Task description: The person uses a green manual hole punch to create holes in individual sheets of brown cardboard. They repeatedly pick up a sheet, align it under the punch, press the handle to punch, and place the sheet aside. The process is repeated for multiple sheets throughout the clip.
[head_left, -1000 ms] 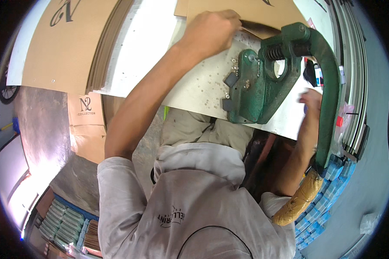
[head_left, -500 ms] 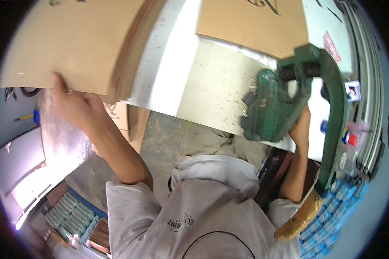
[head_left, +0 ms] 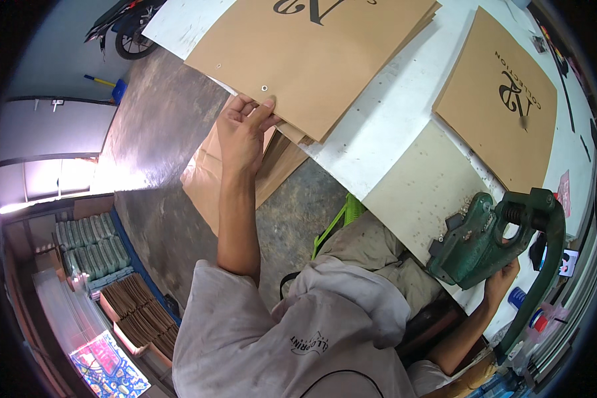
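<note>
The left hand (head_left: 244, 130) pinches the near corner of the top sheet on a stack of brown printed card sheets (head_left: 318, 60), fingers (head_left: 264, 114) curled narrow just beside a metal eyelet (head_left: 264, 87) set in that corner. The stack overhangs the edge of the white bench (head_left: 385, 126), so a careless pull could drag several sheets off together onto the floor, where more brown card (head_left: 212, 176) already lies below it. A second pile of printed card (head_left: 504, 113) sits to the right of the stack, apart from it. Further right, the green eyelet press (head_left: 487, 242) stands at the bench edge, loose eyelets (head_left: 459, 209) scattered beside it. The right hand (head_left: 499, 282) rests against the press base; its grip is hidden. Fingers so near the die risk a pinch if the lever (head_left: 544, 272) drops.
</note>
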Demonstrator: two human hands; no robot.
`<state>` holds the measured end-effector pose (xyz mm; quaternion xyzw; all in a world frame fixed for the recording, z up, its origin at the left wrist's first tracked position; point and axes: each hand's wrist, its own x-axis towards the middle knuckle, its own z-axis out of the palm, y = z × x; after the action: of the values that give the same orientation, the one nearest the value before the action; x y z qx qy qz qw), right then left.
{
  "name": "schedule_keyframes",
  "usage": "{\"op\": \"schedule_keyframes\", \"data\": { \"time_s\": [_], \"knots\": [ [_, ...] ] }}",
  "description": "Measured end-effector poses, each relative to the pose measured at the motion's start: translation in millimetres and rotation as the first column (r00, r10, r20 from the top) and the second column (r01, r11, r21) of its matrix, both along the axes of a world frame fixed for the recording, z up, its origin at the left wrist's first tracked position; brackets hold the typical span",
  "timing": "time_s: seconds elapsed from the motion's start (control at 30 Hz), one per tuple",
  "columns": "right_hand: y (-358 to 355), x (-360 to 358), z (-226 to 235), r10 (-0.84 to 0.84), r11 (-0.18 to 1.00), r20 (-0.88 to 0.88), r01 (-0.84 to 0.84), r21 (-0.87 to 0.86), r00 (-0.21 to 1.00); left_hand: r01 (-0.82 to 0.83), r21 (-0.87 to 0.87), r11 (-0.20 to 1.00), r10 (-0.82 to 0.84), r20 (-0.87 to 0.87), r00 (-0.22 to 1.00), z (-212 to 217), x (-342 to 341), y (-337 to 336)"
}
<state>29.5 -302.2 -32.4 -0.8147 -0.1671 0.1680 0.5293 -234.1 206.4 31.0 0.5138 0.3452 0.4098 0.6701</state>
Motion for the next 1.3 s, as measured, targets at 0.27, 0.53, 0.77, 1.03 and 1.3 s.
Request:
{"op": "schedule_keyframes", "data": {
  "time_s": [0.27, 0.53, 0.77, 1.03, 1.3],
  "knots": [
    [10.0, 1.5, -1.0, -0.086, 0.996, 0.088, 0.082, 0.042, 0.992, -0.178, 0.012, 0.984, 0.178, -0.039, 0.983, -20.1, -24.1, 22.3],
    [46.6, -0.3, 11.9, -0.196, 0.98, 0.041, 0.194, 0.054, 0.98, -0.081, 0.175, 0.981, 0.124, -0.253, 0.96, -5.7, -26.1, 27.7],
    [41.2, -1.5, 5.8, -0.191, 0.969, -0.081, 0.201, 0.147, 0.978, -0.235, 0.222, 0.946, 0.265, -0.116, 0.957, -17.2, -22.3, 18.9],
    [33.6, -1.2, -2.2, -0.088, 0.99, -0.058, 0.093, 0.108, 0.994, -0.271, 0.19, 0.944, 0.295, -0.111, 0.949, -31.3, -20.2, 29.5],
    [102.4, 28.6, -5.1, 0.008, 0.998, 0.217, -0.021, 0.058, 0.976, -0.082, 0.393, 0.916, 0.253, -0.408, 0.877, -50.6, -54.3, 54.0]
  ]
}}
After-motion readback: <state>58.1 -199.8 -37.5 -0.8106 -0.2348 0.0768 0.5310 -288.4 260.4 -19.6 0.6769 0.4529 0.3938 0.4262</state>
